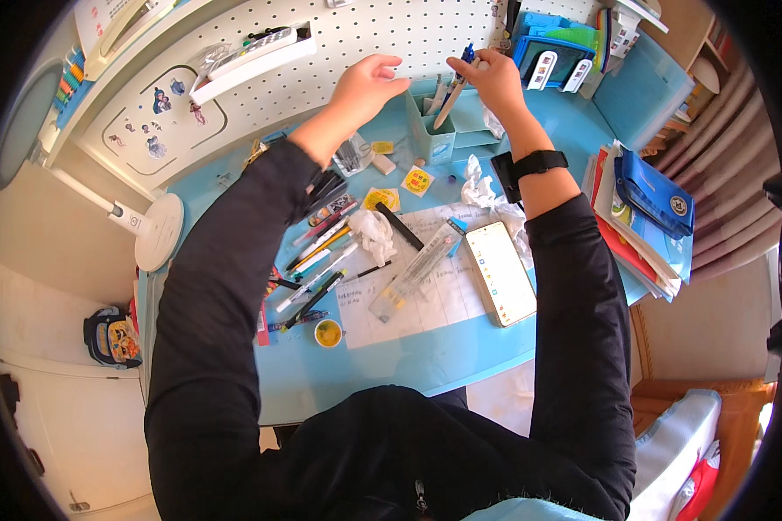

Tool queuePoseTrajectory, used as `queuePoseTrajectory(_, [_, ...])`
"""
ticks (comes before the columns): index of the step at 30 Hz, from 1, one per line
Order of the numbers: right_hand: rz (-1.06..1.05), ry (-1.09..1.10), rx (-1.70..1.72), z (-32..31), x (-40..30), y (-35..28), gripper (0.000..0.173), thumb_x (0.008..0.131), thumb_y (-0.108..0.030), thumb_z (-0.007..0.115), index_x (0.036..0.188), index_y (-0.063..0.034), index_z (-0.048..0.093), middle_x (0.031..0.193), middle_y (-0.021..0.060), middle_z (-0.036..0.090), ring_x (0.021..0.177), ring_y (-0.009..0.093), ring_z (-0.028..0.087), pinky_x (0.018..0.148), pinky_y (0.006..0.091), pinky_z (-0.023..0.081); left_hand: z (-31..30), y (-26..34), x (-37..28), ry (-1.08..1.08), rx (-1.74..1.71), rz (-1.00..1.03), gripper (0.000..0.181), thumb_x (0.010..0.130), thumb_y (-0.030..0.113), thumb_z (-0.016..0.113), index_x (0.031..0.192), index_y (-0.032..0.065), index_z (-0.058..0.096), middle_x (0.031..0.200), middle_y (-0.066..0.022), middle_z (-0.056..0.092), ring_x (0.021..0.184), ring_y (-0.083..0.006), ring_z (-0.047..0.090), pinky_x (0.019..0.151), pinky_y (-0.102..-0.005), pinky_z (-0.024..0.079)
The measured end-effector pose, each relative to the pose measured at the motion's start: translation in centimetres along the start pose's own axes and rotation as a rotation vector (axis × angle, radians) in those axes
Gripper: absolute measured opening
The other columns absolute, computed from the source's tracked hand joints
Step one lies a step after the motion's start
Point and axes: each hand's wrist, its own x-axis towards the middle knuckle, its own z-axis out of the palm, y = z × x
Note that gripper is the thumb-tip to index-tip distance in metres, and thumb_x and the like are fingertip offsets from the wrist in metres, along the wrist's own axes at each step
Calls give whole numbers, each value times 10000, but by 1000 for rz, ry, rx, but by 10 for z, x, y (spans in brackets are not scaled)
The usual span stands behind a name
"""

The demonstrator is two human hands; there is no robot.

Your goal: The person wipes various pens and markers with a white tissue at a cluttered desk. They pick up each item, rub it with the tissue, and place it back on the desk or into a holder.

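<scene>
My right hand pinches a few pens over a pale teal desk organizer. One pen is whitish, another has a blue top, and their lower ends reach into a compartment at the organizer's left. Whether the tips touch its bottom is hidden. To the left of the organizer, my left hand hovers with bent fingers apart, holding nothing. Below it, a clear pen box, a pale eraser and yellow stickers lie on the blue desk.
Scattered pens, crumpled tissue, a clear plastic pen case, a lit phone and a small yellow-filled cup cover the middle. A lamp base stands left; books are stacked right. Behind rises a pegboard.
</scene>
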Motion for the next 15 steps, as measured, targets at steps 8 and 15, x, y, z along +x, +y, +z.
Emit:
queuePoseTrajectory(8, [141, -165, -234, 5, -24, 6, 758, 628, -624, 770, 1056, -9, 656, 995, 173, 675, 945, 273, 649, 817, 357, 501, -100, 32, -127, 111, -123, -150, 328, 857, 158, 671, 1168, 75, 608, 932, -30, 625, 873, -90, 571, 750, -242, 458])
queuePoseTrajectory(15, [31, 283, 156, -8, -16, -27, 502, 780, -450, 720, 1024, -16, 657, 921, 121, 668, 810, 181, 623, 709, 293, 488, -153, -2, -179, 297, -197, -225, 299, 890, 174, 634, 1162, 55, 595, 942, -44, 639, 856, -100, 583, 752, -244, 467])
